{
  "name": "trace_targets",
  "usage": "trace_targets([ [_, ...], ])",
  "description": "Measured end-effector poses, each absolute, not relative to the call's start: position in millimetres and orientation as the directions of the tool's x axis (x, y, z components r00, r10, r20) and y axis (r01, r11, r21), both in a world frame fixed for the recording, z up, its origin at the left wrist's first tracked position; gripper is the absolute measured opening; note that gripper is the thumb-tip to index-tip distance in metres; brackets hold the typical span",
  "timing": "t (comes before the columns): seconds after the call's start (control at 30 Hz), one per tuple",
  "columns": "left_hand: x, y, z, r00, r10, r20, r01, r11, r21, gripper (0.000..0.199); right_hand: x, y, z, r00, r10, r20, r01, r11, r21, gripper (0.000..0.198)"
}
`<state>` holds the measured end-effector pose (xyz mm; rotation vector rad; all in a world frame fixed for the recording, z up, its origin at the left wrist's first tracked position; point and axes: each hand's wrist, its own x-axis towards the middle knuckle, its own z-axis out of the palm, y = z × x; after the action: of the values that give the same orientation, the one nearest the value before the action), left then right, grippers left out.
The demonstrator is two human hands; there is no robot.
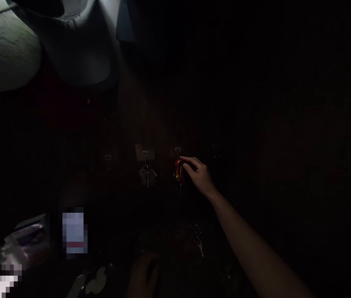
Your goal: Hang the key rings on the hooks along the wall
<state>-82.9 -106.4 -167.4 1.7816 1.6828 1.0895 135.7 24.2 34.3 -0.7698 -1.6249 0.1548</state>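
My right hand (201, 176) reaches in from the lower right. Its thumb and index finger are stretched out and apart, with the tips at the top of a red and yellow key strap (179, 170). That strap hangs from a small metal hook (177, 149), and something thin and shiny dangles below it. Left of it a bunch of keys (148, 176) hangs on another hook (145, 153). My left hand (144, 273) is low in the view, near the bottom edge. Darkness hides its fingers, and I cannot make out whether it holds anything.
Bare hooks show at the left (108, 158) and the right (215, 150). Loose keys (199, 244) lie lower down. Pale rounded things (96, 281), a blurred white item (74, 231) and packages (31, 236) are at lower left. Caps (79, 49) hang at upper left. Most of the scene is very dark.
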Motion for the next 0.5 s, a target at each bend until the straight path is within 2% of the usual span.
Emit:
trace_targets([
  [0.27, -83, -112, -151, 0.004, 0.977, 0.212, 0.599, -0.172, 0.782, 0.027, 135, 3, 6, 0.040, 0.628, 0.777, 0.364, 0.715, -0.596, 0.040],
  [0.5, -85, -112, -148, 0.112, 0.955, 0.275, 0.563, -0.289, 0.774, 0.025, 138, -15, -21, 0.000, 0.708, 0.706, 0.418, 0.641, -0.644, 0.045],
])
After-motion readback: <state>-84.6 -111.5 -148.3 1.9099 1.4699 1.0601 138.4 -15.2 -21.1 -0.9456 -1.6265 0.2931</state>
